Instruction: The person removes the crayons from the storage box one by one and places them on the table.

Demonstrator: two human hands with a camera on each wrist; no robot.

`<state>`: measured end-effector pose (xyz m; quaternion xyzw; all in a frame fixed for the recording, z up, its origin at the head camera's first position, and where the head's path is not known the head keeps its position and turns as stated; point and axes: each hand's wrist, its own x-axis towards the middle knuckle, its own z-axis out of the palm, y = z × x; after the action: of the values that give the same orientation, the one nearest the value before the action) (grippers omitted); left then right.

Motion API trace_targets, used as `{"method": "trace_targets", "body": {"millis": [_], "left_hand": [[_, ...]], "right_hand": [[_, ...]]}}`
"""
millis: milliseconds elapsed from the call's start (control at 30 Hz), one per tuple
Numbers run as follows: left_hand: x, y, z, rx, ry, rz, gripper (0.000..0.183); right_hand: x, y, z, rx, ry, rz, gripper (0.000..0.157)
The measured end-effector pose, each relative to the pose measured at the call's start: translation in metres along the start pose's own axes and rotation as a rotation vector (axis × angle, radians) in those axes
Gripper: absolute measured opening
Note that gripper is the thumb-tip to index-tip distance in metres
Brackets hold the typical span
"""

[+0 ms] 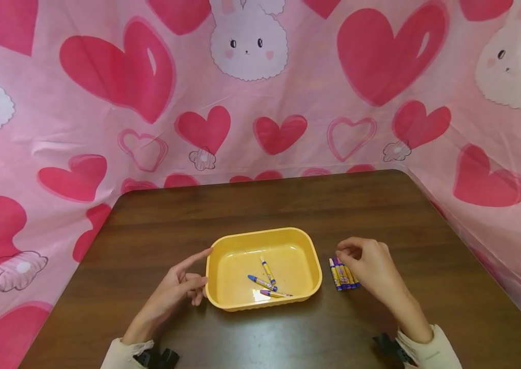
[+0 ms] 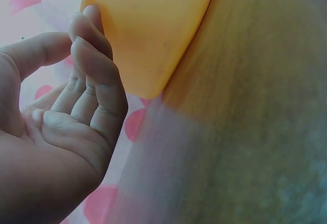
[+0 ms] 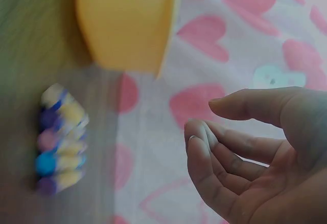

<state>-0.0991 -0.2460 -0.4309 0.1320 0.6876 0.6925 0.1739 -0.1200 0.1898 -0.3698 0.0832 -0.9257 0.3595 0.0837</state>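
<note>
Yellow plastic tray (image 1: 233, 261) on a dark wood-patterned table (image 1: 251, 205), with three wax crayons lying loose inside: a pale-tipped crayon (image 1: 267, 270), a blue crayon (image 1: 260, 281) and a purple-tipped crayon (image 1: 274, 294) beside the near wall. Outside the tray, near its right end, a row of crayons (image 1: 343, 275) lies side by side on the table, tips pointing away from the person.

The person's left hand (image 1: 173, 287) is at the tray's left end, index finger touching the rim, the hand loose rather than clenched. The right hand (image 1: 373, 266) hangs over the row's right side, thumb and fingertips apart with nothing between them. Behind, a pink cloth (image 1: 242, 200) shows hearts and rabbits.

The crayons lie so close together that taking one cleanly would probably call for a fingertip pinch near its tip, without rolling its neighbours. Light steadying contact from the left hand should suit the tray; a hard push could slide it.
</note>
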Motion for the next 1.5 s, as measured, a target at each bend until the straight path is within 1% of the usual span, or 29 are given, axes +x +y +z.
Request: {"method": "trace_targets", "body": {"millis": [133,200,300,467,733,800,967,1100,1233,1267,1400,1500], "left_hand": [[0.000,0.000,-0.001,-0.004,0.003,-0.004,0.063],[0.000,0.000,-0.001,-0.006,0.004,-0.007,0.062],[0.000,0.000,0.000,-0.011,0.004,-0.008,0.062],[-0.001,0.001,0.000,-0.013,0.002,-0.011,0.063],[-0.001,0.000,0.000,-0.013,0.011,-0.018,0.063],[-0.001,0.000,0.000,-0.012,0.011,-0.018,0.063],[0.000,-0.001,0.000,-0.014,0.008,-0.019,0.063],[0.000,0.000,0.000,-0.029,0.001,-0.006,0.063],[0.000,0.000,-0.001,-0.035,-0.008,0.001,0.063],[0.000,0.000,-0.001,-0.033,-0.009,0.002,0.063],[0.001,-0.001,0.000,-0.020,-0.008,0.005,0.063],[0.001,-0.001,-0.001,-0.015,-0.012,0.014,0.063]], "right_hand": [[0.003,-0.024,0.003,0.047,-0.015,-0.065,0.006],[0.005,-0.034,0.006,0.075,-0.033,-0.093,0.006],[0.009,-0.047,0.012,0.087,-0.063,-0.137,0.007],[0.015,-0.067,0.024,0.058,-0.096,-0.194,0.009],[0.028,-0.092,0.048,0.015,-0.098,-0.270,0.008],[0.031,-0.095,0.054,0.015,-0.107,-0.276,0.007],[0.036,-0.096,0.074,-0.005,-0.142,-0.275,0.005],[0.038,-0.089,0.092,-0.034,-0.165,-0.296,0.006],[0.037,-0.082,0.112,-0.075,-0.192,-0.296,0.003],[0.036,-0.080,0.117,-0.091,-0.199,-0.296,0.005],[0.033,-0.073,0.134,-0.152,-0.223,-0.290,0.022],[0.030,-0.070,0.141,-0.176,-0.239,-0.272,0.025]]}}
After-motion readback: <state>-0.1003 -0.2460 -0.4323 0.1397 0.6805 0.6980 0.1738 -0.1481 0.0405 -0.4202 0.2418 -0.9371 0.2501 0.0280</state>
